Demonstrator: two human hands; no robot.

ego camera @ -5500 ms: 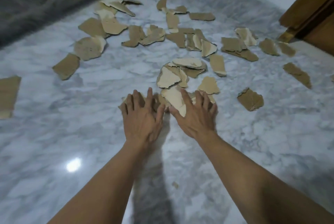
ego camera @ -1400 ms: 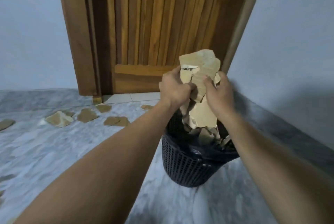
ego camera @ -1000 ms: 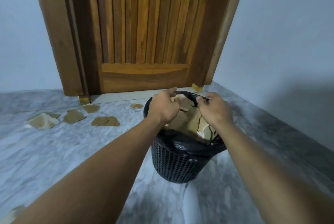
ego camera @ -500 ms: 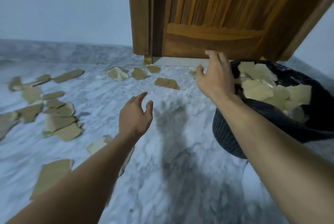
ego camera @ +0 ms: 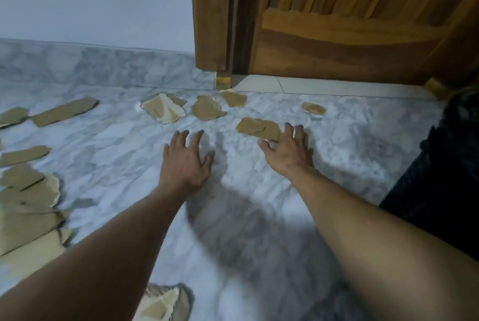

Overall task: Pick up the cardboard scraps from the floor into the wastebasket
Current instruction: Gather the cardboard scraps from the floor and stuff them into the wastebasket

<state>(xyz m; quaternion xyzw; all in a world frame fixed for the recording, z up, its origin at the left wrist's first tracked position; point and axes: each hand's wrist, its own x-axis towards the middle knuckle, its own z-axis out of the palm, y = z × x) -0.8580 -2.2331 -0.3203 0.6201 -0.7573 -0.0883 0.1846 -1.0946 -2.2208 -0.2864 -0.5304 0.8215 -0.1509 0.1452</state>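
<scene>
With both hands spread and empty, the nearest cardboard scrap [ego camera: 259, 127] lies on the floor [ego camera: 108, 149] just beyond the right hand [ego camera: 287, 151], long axis left-to-right, farther from the left hand [ego camera: 185, 161]; the wastebasket [ego camera: 440, 180] stands at right.

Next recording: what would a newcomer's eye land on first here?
Both hands reach out in the middle, left hand and right hand spread open over the marble floor, the right beside a brown cardboard scrap. More scraps litter the floor at left and by the wooden door; the black wastebasket shows at the right edge.
</scene>
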